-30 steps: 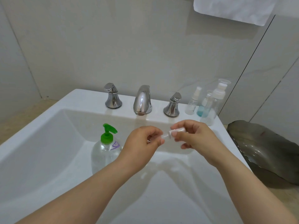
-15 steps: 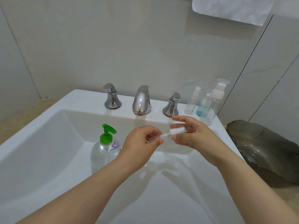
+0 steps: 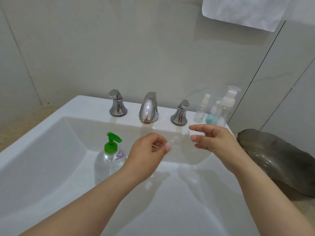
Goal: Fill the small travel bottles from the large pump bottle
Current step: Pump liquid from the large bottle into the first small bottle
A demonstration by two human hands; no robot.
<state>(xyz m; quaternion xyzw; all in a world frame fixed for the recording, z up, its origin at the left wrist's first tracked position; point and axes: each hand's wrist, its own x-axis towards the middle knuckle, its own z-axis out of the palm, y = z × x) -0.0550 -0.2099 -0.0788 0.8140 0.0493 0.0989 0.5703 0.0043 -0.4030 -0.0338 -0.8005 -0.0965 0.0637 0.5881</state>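
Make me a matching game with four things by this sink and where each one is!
Things:
1 clear pump bottle with green pump
2 shiny metal tap spout
3 white cloth towel
4 small white bottle top

Places:
A high up, right
B in the right hand
C in the white sink basin
D behind the basin, middle

Pairs: 1-C, 2-D, 3-A, 4-B

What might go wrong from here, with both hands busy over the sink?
The left hand holds the small bottle by one end above the sink, so it may slip and fall in. The cap, pinched by the right hand, might drop too. The pump bottle stands in the sink close beside the left arm; a nudge could tip it.
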